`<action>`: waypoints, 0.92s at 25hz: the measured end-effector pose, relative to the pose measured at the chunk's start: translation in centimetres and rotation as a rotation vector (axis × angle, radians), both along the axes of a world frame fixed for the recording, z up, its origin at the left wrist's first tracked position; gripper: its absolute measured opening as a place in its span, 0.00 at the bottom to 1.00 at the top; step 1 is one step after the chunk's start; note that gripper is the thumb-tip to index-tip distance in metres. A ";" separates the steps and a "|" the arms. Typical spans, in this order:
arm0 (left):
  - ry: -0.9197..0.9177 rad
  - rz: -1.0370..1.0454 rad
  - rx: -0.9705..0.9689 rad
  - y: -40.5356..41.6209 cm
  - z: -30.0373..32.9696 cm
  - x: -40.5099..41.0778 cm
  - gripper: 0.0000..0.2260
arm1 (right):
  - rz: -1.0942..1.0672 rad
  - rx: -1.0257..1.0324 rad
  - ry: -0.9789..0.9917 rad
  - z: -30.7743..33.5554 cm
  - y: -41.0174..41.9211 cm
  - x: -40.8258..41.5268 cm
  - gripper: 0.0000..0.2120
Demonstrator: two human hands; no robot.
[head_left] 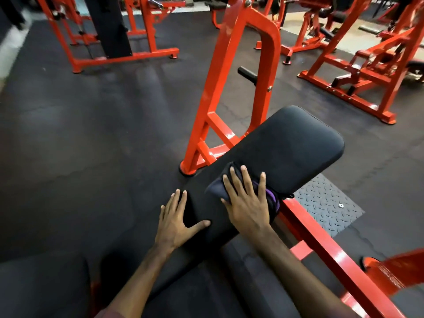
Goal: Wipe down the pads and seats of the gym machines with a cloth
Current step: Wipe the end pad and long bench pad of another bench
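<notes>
The cloth (pixel 243 191), dark with a purple fold showing at its right edge, lies on the long black pad (pixel 286 148) of the red-framed machine (pixel 231 72), roughly midway along the pad and near its right side; your right hand (pixel 246 203) presses it flat, fingers straight and spread wide, not curled round it; your left hand (pixel 176 222) rests on the pad's near left edge, fingers also extended and spread, thumb laid across the top, holding nothing.

By my reading you are mid-wipe, with the far rounded end of the pad not yet reached; that is a judgement, since the surface shows no clear wet or dry line.

Watch the cloth's loose right edge; it hangs close to the pad's side above the red rail (pixel 321 235) and the checker plate (pixel 325 203), and a flat palm with no grip could let it slide off there on a sideways stroke; bunching under the fingers would leave streaks unwiped; the pad looks tilted, so leaning hard on the left hand at its edge may let that hand slip off.
</notes>
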State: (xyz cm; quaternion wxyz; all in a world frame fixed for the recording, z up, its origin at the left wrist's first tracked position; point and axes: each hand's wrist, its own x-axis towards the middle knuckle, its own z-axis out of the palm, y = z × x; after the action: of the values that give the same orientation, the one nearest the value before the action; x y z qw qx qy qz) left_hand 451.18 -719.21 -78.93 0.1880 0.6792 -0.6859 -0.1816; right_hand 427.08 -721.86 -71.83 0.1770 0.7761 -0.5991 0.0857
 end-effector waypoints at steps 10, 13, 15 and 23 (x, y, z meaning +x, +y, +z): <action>0.022 0.010 0.008 0.9 -1.3 1.7 0.59 | 0.052 0.026 0.071 -1.2 0.2 2.9 0.33; 0.033 0.009 0.028 0.5 -1.3 1.9 0.61 | -0.064 0.115 0.019 -1.2 -2.9 8.0 0.33; 0.037 0.007 0.030 0.4 -1.5 2.2 0.62 | 0.085 0.137 0.090 -2.7 -2.1 8.6 0.34; 0.040 -0.006 0.052 0.7 -1.4 2.8 0.62 | -0.058 0.119 0.102 -0.9 -5.0 9.0 0.32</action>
State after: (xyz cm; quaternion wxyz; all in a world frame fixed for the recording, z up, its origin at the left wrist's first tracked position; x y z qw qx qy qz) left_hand 453.98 -718.56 -80.35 0.1837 0.6779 -0.6791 -0.2134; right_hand 436.06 -726.88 -72.78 0.1633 0.7710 -0.6155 0.0053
